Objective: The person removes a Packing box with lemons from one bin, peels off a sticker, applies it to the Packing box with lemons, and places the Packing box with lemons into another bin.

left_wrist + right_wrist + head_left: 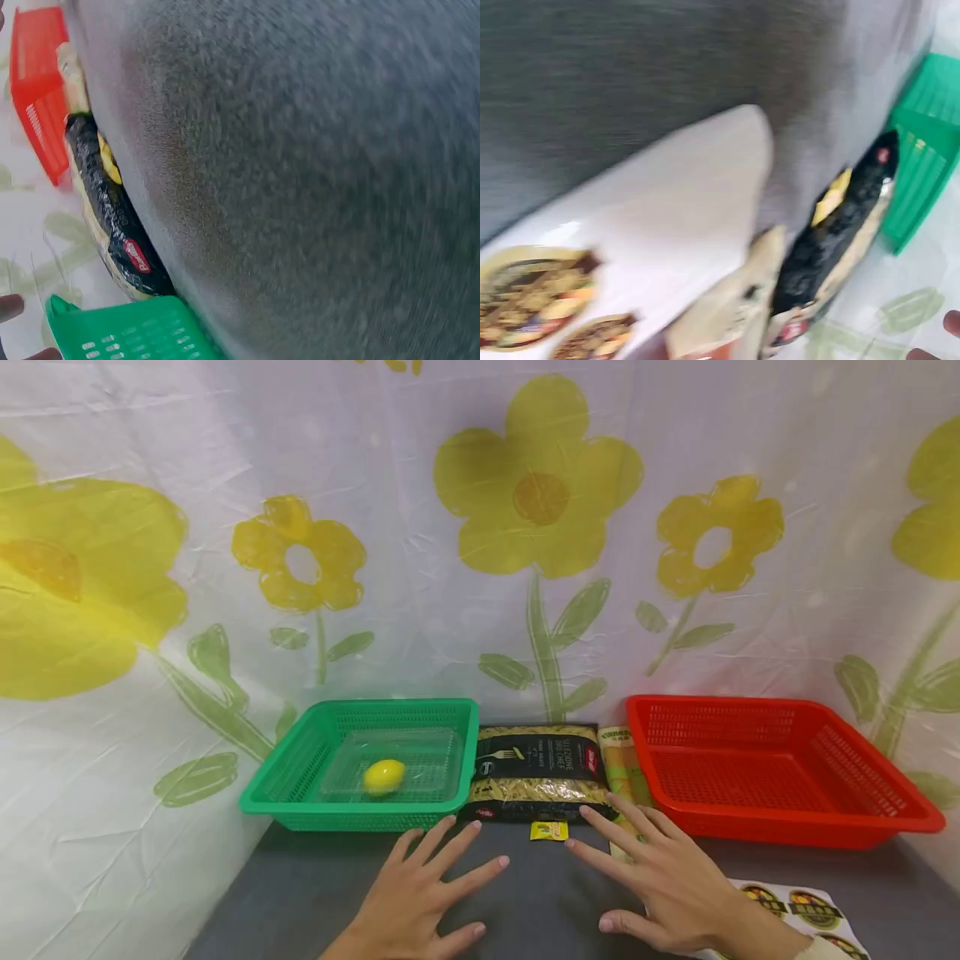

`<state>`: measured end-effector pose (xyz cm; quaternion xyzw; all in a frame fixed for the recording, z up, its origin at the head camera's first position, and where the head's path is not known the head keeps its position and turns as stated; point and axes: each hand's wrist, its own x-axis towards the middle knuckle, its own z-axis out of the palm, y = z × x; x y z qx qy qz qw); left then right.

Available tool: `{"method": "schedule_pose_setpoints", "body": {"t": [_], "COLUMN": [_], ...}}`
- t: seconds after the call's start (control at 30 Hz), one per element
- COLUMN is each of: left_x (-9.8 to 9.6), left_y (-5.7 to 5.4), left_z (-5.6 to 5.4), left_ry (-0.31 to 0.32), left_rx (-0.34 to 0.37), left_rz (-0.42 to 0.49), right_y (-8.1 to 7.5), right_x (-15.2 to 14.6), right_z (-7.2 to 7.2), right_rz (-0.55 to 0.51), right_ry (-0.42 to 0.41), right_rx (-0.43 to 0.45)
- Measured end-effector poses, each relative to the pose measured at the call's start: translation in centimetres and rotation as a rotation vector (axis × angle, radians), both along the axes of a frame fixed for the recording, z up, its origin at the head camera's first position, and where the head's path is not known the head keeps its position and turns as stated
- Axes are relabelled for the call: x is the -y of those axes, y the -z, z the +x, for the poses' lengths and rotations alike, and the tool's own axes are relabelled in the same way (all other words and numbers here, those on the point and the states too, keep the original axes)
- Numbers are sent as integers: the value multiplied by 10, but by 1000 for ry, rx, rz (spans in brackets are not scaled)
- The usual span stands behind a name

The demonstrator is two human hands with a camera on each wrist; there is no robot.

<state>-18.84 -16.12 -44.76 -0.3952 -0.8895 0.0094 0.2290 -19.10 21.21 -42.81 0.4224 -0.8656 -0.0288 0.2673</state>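
Both hands are held out over the dark table with fingers spread, holding nothing. My left hand (420, 893) is nearest the green basket (360, 819), its fingertips overlapping the front of it in the head view. In that basket a yellow lemon (384, 777) lies with a clear plastic container (442, 752). My right hand (667, 885) reaches toward a black pasta bag (536, 764) lying between the baskets. A small yellow packet (549, 831) lies in front of the bag. Only a few left fingertips (10, 307) and right fingertips (952, 322) show in the wrist views.
At the right stands a red basket (787, 827). A green and beige package (619, 752) lies between it and the pasta bag. A white sheet with round food stickers (816, 910) lies at the front right, partly under the right arm. Behind hangs a flowered curtain (405, 652).
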Motion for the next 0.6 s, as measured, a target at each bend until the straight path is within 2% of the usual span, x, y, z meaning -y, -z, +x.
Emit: {"method": "schedule_pose_setpoints", "body": {"t": [0.3, 0.6], "left_x": [12, 18], "left_y": [5, 11], "left_z": [-4, -4], "left_ry": [-19, 44], "left_rx": [-56, -69], "left_rz": [199, 427], "right_y": [-21, -33], "right_x": [38, 74], "right_z": [-17, -31], "right_rz": [-59, -229], "right_ry": [-24, -96], "right_rx": [74, 159]}}
